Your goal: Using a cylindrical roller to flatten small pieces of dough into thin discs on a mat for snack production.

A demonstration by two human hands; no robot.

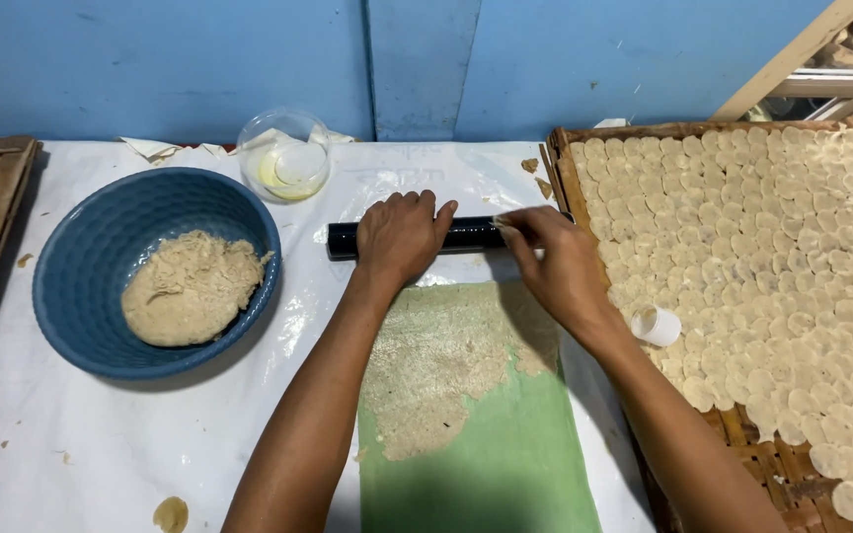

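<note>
White table: two hands, one black roller, one bowl.

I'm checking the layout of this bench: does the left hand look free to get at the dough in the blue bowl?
Probably yes. The left hand rests on the black roller, and the blue bowl sits open to its left with the dough uncovered; only bare white sheet lies between.

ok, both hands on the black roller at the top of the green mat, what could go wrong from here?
1. The dough sheet is already ragged and patchy; more rolling may tear it or push it off the green mat.
2. The right hand works close to the woven tray of cut discs; it could disturb them.
3. The small white cup sits by the right forearm and could get knocked.
</note>
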